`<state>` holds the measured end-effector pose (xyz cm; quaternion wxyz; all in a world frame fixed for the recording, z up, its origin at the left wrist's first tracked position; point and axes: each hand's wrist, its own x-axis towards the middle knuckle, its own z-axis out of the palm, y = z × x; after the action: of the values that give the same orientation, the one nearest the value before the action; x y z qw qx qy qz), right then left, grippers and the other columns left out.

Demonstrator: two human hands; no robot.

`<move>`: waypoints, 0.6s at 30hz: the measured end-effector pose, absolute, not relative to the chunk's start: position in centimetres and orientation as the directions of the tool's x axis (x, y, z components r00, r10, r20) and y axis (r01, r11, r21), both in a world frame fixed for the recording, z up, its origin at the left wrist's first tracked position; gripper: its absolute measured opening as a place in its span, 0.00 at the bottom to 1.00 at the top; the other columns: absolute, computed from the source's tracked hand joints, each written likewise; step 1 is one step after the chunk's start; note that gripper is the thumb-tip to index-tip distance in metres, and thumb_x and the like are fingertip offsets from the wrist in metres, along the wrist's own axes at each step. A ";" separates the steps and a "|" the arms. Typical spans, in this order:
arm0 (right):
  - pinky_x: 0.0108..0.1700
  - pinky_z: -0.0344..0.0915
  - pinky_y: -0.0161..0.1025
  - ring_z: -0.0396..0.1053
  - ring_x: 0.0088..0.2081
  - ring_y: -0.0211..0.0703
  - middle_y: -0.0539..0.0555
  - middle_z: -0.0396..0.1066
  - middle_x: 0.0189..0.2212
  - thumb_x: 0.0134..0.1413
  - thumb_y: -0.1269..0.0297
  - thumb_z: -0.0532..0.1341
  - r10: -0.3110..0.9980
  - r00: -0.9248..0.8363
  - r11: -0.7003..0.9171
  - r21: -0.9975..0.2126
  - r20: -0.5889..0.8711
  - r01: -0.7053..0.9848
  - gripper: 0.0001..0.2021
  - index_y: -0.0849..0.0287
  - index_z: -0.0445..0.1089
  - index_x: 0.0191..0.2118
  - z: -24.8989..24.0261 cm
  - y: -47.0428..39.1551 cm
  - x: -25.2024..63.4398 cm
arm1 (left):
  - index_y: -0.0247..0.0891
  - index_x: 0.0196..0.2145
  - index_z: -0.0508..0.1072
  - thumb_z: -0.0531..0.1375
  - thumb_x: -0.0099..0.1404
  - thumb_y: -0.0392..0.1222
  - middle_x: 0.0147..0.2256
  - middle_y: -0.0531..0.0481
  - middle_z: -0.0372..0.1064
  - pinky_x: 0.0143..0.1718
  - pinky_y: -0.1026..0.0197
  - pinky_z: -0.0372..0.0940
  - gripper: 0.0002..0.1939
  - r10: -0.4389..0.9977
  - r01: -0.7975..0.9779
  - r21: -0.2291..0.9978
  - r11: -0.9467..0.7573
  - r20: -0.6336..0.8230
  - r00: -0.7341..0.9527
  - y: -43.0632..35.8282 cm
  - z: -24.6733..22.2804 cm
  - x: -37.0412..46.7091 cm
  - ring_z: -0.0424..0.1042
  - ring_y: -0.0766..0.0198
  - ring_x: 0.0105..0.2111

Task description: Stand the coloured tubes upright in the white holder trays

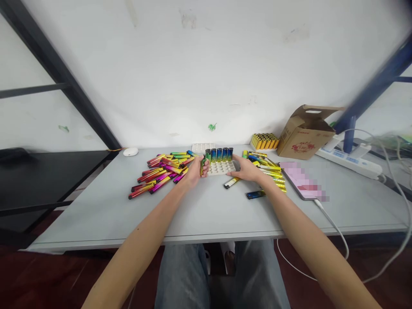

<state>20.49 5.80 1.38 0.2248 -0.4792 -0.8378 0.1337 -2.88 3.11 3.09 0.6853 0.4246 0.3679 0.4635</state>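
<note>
My left hand [195,170] is closed around a green lighter [202,166], upright at the left end of a white tray with holes [221,168]. A row of shiny blue and green lighters [219,154] with dark tops stands in the tray's back holes; the front holes show bare. My right hand [245,168] grips the tray's right end, fingers at the back corner and thumb at the front. Beside that hand lie a loose lighter with a pale end [231,183] and a blue lighter [255,195].
Red, magenta and gold lighters [164,171] are heaped at left; yellow lighters [275,175] lie at right. Behind are another white tray [202,147], a filled tray of yellow lighters [264,141] and a cardboard box [304,135]. A cabled phone [301,180] and power strip [350,163] sit right.
</note>
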 end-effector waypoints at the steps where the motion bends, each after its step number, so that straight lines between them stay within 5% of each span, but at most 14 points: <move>1: 0.53 0.65 0.50 0.70 0.52 0.60 0.65 0.70 0.54 0.48 0.56 0.67 0.862 -0.441 0.507 -0.436 0.250 0.743 0.31 0.63 0.63 0.57 1.3 5.8 20.5 | 0.38 0.23 0.57 0.46 0.66 0.45 0.20 0.58 0.46 0.16 0.70 0.49 0.15 0.950 -0.322 0.924 0.206 -0.110 0.291 3.2 3.1 -2.9 0.49 0.72 0.16; 18: 0.52 0.66 0.49 0.70 0.51 0.58 0.63 0.71 0.52 0.48 0.56 0.67 0.849 -0.444 0.528 -0.426 0.288 0.734 0.31 0.63 0.63 0.56 1.2 5.8 20.4 | 0.38 0.25 0.57 0.44 0.68 0.46 0.21 0.58 0.46 0.16 0.70 0.50 0.15 0.906 -0.378 0.884 0.275 -0.107 0.410 2.7 3.1 -2.9 0.50 0.71 0.17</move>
<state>20.41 5.84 1.16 0.2384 -0.4706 -0.8411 0.1199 -2.88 2.68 3.14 0.7316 0.4120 0.3200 0.4388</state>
